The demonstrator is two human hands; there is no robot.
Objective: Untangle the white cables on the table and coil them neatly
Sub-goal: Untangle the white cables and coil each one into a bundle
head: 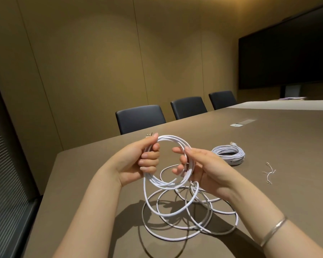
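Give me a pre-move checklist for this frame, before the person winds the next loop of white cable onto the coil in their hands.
1. Left hand grips the coil in progress: ok, fingers curled round the bundled turns.
2. Right hand holds the coil's opposite side: ok, fingers curled on the strands.
3. Plug end secured: ok, it sticks out above the left hand.
4. Loose cable on the table free of knots: cannot tell; several loops overlap.
5. Finished coil apart from the loose loops: ok, it lies separately to the right.
6. Small tie within view for binding: ok, on the table at right.
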